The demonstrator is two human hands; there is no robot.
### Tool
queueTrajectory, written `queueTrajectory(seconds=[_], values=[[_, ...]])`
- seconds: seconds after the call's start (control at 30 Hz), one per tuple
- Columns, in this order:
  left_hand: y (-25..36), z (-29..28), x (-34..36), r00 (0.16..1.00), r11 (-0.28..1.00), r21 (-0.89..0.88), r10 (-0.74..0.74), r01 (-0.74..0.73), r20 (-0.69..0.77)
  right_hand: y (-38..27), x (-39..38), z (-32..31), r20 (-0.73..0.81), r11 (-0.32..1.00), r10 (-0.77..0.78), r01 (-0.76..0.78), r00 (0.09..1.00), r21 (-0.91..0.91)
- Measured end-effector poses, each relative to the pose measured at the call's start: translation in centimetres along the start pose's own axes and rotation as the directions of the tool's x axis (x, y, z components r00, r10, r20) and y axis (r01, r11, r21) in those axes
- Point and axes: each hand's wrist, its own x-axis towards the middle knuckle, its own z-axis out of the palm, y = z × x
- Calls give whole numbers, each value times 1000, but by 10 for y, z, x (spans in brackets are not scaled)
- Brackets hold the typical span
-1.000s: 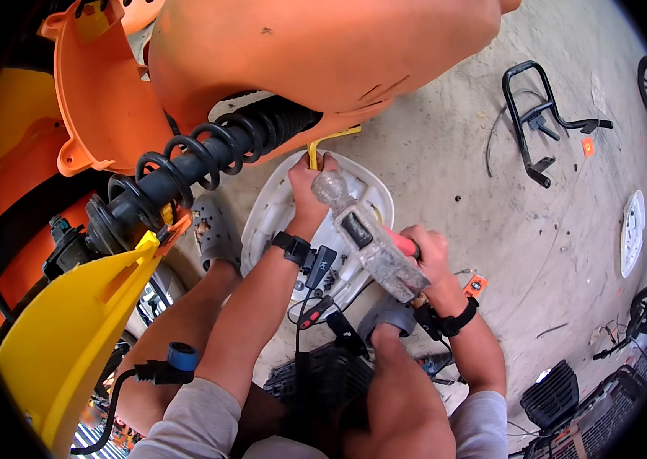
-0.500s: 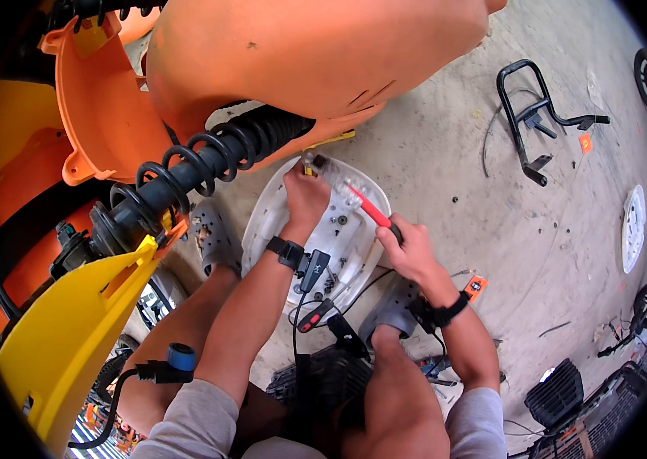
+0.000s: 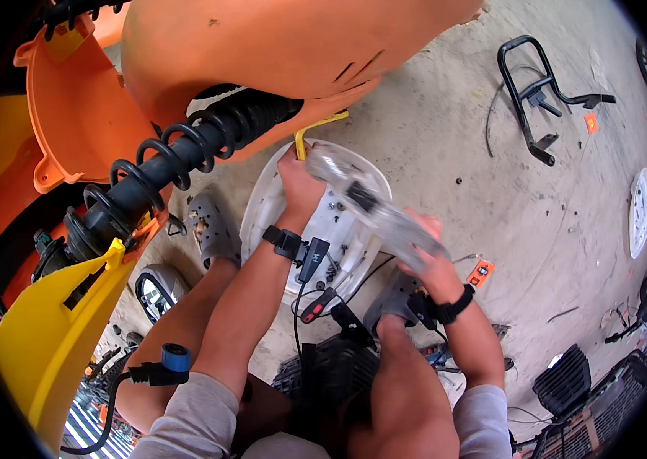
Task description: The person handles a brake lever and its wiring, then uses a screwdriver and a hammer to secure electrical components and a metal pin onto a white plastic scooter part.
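A long clear plastic part (image 3: 373,206), blurred by motion, is held slantwise between both my hands. My left hand (image 3: 299,187) grips its upper end and my right hand (image 3: 429,256) its lower end. Both wrists wear black bands. Under the part lies a white plastic panel (image 3: 262,214) on the concrete, with small screws and black cables on it. A yellow bent rod (image 3: 319,126) sticks out just beyond the panel.
An orange scooter body (image 3: 277,46) with a black coil spring (image 3: 185,157) looms at the upper left, and a yellow panel (image 3: 55,336) at the lower left. A black metal rack (image 3: 530,84), a white disc (image 3: 639,210) and a black crate (image 3: 560,379) lie to the right.
A second ago both hands held the clear part. Half a second ago it was out of sight and a red-handled tool showed by my right hand. Now the clear part is between my hands again.
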Motion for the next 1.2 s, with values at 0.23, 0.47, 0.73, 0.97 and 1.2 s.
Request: queueTrajectory(seconds=[0.23, 0.47, 0.73, 0.97, 1.2], values=[[28, -18, -1, 985, 945, 277, 155, -172, 81, -4, -24, -14, 60, 898, 439, -437, 896, -41], [73, -32, 16, 902, 901, 245, -400, 357, 160, -8, -66, -19, -33, 795, 605, -603, 795, 66], [75, -10, 20, 915, 908, 124, -403, 401, -2, -14, -29, 0, -4, 711, 675, -649, 738, 270], [43, 14, 19, 944, 970, 115, -176, 215, -278, -12, -30, 3, 42, 725, 661, -652, 749, 225], [33, 42, 15, 911, 995, -90, -81, 48, -404, -26, -51, -14, 43, 719, 668, -659, 743, 221]])
